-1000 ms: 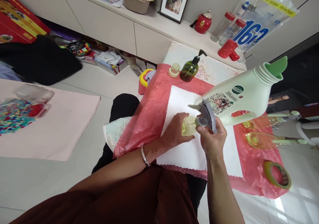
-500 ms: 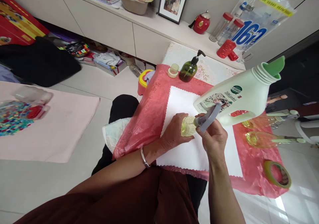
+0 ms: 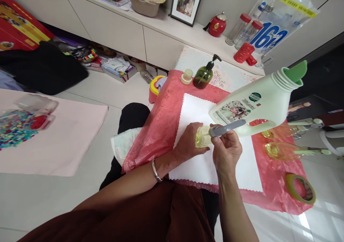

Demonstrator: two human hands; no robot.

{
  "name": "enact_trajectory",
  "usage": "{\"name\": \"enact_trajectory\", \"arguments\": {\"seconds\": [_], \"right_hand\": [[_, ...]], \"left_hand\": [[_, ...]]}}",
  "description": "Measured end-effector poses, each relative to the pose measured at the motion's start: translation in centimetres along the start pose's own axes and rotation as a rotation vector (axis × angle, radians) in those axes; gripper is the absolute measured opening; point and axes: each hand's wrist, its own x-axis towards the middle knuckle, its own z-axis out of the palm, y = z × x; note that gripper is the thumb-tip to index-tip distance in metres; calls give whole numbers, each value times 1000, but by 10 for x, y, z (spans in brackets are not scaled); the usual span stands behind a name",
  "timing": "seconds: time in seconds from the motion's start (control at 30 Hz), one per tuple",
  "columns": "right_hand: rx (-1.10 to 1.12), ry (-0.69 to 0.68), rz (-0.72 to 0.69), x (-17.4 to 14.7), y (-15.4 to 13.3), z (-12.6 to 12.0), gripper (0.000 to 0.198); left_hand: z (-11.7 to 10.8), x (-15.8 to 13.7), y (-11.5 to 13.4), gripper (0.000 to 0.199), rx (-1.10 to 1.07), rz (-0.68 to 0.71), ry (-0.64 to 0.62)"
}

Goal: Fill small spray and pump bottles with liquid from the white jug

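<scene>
My left hand (image 3: 187,141) is wrapped round a small clear bottle (image 3: 202,138) with a yellowish tint, over a white scallop-edged cloth (image 3: 193,166). On the bottle's neck sits a grey pump head (image 3: 227,128), its long spout pointing right. The fingers of my right hand (image 3: 227,152) are closed on this pump head, just under the spout. Right behind my hands stands a large pale-green jug (image 3: 258,98) with a green cap piece (image 3: 297,72) in its open mouth. Part of the bottle is hidden by my left fingers.
Red plastic sheeting (image 3: 158,123) covers the table. A dark green pump bottle (image 3: 204,75) and a pale cap (image 3: 186,76) stand at the back. To the right lie two pump bottles (image 3: 282,151) and a tape roll (image 3: 300,188). Colourful small pieces (image 3: 16,127) lie on the left table.
The grey pump head has turned, its spout swinging from up and right to nearly level rightward. My right hand has shifted slightly left with it. My left hand stays on the bottle.
</scene>
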Motion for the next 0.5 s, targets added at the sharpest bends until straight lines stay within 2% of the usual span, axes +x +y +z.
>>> {"name": "enact_trajectory", "arguments": {"seconds": [0.1,0.3,0.5], "right_hand": [[9,57,-19,-4,4,7,39],[-44,-8,19,-7,-1,8,40],[-87,153,-36,-6,-1,16,47]], "left_hand": [[-1,1,2,90,25,1,0],[-3,2,4,84,19,11,1],[-3,1,2,85,-5,43,14]]}}
